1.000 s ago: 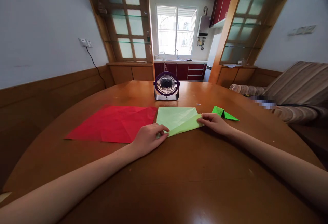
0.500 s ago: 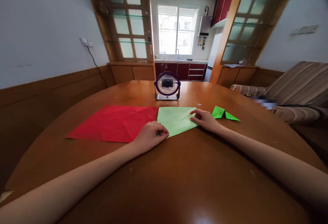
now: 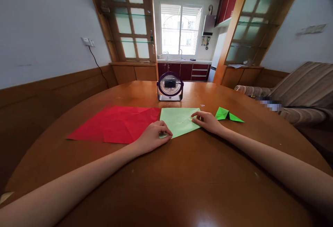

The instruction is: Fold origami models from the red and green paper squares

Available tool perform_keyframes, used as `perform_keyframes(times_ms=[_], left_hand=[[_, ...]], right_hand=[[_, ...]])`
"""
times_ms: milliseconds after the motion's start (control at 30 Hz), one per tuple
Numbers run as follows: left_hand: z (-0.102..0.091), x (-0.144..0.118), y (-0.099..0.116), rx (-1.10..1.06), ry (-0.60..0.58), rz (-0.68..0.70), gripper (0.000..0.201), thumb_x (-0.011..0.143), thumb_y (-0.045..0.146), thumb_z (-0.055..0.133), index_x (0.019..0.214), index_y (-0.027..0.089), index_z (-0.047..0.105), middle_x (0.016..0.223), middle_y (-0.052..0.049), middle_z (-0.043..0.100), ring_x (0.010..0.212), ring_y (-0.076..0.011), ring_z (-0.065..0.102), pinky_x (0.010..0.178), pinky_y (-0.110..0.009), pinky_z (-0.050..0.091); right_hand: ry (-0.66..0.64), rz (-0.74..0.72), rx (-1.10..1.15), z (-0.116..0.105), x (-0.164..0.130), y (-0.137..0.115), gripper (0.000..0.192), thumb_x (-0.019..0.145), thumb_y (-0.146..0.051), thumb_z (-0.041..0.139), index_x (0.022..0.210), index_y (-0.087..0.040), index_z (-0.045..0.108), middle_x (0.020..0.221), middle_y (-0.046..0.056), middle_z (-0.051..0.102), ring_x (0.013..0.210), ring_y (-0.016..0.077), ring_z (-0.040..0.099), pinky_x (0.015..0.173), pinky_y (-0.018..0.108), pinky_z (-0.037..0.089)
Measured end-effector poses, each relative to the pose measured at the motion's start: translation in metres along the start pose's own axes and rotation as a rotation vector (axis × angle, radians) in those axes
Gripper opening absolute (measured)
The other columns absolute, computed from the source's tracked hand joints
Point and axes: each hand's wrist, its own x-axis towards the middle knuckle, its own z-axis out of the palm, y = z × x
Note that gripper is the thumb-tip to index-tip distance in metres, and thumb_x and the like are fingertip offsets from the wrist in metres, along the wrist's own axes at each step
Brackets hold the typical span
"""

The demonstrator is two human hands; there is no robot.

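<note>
A light green sheet of paper [image 3: 179, 118] lies on the wooden table in front of me. At its near left corner, my left hand [image 3: 153, 135] has thumb and fingers pinched together on the edge. My right hand [image 3: 208, 121] rests over the sheet's right side, fingers bent and a little apart, their tips touching the paper. A larger red sheet [image 3: 117, 124] with crease lines spreads out to the left, and my left hand and wrist cover its near right part. Beyond my right hand sits a folded bright green paper piece [image 3: 226, 115] with pointed ends.
A small dark purple fan [image 3: 170, 85] stands on the table [image 3: 166, 185] behind the papers. A tiny pale scrap [image 3: 202, 105] lies near the light green sheet. To the right is a striped armchair [image 3: 299, 92]; cabinets and a kitchen are at the back.
My right fingers have shifted slightly left over the light green sheet. My left hand has moved very slightly right along its near corner. The red sheet and folded piece stay in place.
</note>
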Motion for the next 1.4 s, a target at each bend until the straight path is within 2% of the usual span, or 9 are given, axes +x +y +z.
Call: perform_keyframes(times_ms=[100,167,267,367,500,633,767,1000,1400], left_hand=[[0.002,0.000,-0.001,0.068,-0.034,0.084,0.023,0.084,0.019,0.059,0.103,0.023,0.071,0.115,-0.007,0.064,0.106,-0.0208,0.060,0.092,-0.037,0.048],[0.004,0.001,-0.001,0.114,-0.090,0.135,0.031,0.085,0.015,0.055,0.112,0.024,0.068,0.126,-0.007,0.061,0.114,-0.0222,0.058,0.097,-0.041,0.045],[0.004,0.008,0.001,0.124,-0.135,0.179,0.028,0.087,0.017,0.055,0.111,0.022,0.068,0.120,-0.007,0.065,0.111,-0.0217,0.059,0.095,-0.038,0.046],[0.004,0.021,0.002,0.125,-0.133,0.201,0.020,0.090,0.020,0.053,0.099,0.019,0.071,0.099,-0.007,0.070,0.093,-0.0188,0.063,0.083,-0.032,0.049],[0.010,0.043,0.003,0.231,-0.113,0.236,0.021,0.092,0.023,0.050,0.093,0.018,0.071,0.085,-0.006,0.067,0.082,-0.0180,0.062,0.076,-0.030,0.047],[0.024,0.052,0.002,0.340,-0.094,0.293,0.026,0.095,0.023,0.046,0.107,0.018,0.068,0.102,-0.010,0.065,0.093,-0.0208,0.062,0.085,-0.036,0.047],[0.031,0.051,-0.003,0.291,-0.131,0.324,0.031,0.097,0.020,0.042,0.120,0.022,0.063,0.127,-0.009,0.061,0.112,-0.0212,0.058,0.096,-0.038,0.045],[0.031,0.049,-0.006,0.229,-0.153,0.291,0.032,0.097,0.020,0.042,0.121,0.020,0.063,0.125,-0.009,0.064,0.115,-0.0206,0.058,0.097,-0.037,0.046],[0.030,0.049,-0.003,0.231,-0.185,0.248,0.035,0.096,0.020,0.041,0.124,0.019,0.062,0.129,-0.009,0.061,0.118,-0.0214,0.056,0.100,-0.037,0.044]], right_hand=[[0.010,-0.026,-0.008,0.001,0.000,0.001,0.026,0.089,-0.039,0.056,0.097,-0.018,0.070,0.077,0.003,0.063,0.063,0.0138,0.052,0.059,0.026,0.039],[0.012,-0.040,0.000,0.001,-0.001,0.002,0.026,0.089,-0.038,0.056,0.096,-0.019,0.071,0.082,0.005,0.065,0.066,0.0143,0.054,0.061,0.027,0.041],[0.006,-0.055,0.014,0.001,0.000,0.001,0.025,0.090,-0.037,0.056,0.094,-0.019,0.072,0.086,0.006,0.066,0.070,0.0156,0.057,0.065,0.028,0.043],[0.009,-0.070,0.005,0.000,0.000,0.001,0.024,0.090,-0.035,0.056,0.094,-0.018,0.073,0.085,0.006,0.066,0.071,0.0160,0.057,0.066,0.029,0.043],[0.007,-0.085,-0.008,0.000,0.000,0.001,0.024,0.090,-0.034,0.056,0.095,-0.018,0.073,0.085,0.006,0.065,0.073,0.0165,0.058,0.068,0.029,0.044],[0.011,-0.080,-0.021,0.000,0.001,0.002,0.025,0.090,-0.036,0.055,0.096,-0.018,0.072,0.085,0.006,0.065,0.071,0.0159,0.057,0.066,0.028,0.043],[0.025,-0.073,-0.039,0.002,0.001,0.003,0.025,0.090,-0.037,0.056,0.097,-0.018,0.070,0.081,0.005,0.065,0.068,0.0150,0.056,0.063,0.027,0.042],[0.043,-0.002,-0.035,0.001,0.001,-0.002,0.025,0.087,-0.039,0.059,0.096,-0.017,0.067,0.073,0.003,0.061,0.063,0.0142,0.053,0.059,0.026,0.039],[0.014,-0.035,-0.062,0.002,0.002,0.001,0.025,0.090,-0.036,0.057,0.096,-0.018,0.073,0.078,0.005,0.061,0.067,0.0148,0.054,0.064,0.027,0.041]])
